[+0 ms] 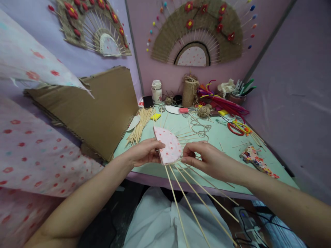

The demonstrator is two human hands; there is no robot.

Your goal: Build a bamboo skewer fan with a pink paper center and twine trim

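My left hand (150, 151) grips the straight edge of a half-circle piece covered in pink dotted fabric (169, 146), thumb on its front. Thin wooden sticks (191, 203) fan out from its curved edge, some toward my lap and others over the table. At the right of that curved edge, my right hand (199, 155) is closed with thumb and fingertips together. What lies between those fingertips is too small to make out. A bundle of wooden sticks (139, 129) lies on the table beyond my left hand.
A cardboard sheet (95, 110) leans at the left. Along the back stand a white jar (156, 92) and a twine spool (190, 91). Scissors (236, 128) and a patterned glue gun (256, 160) lie on the right. Decorated fans (165, 44) hang on the walls.
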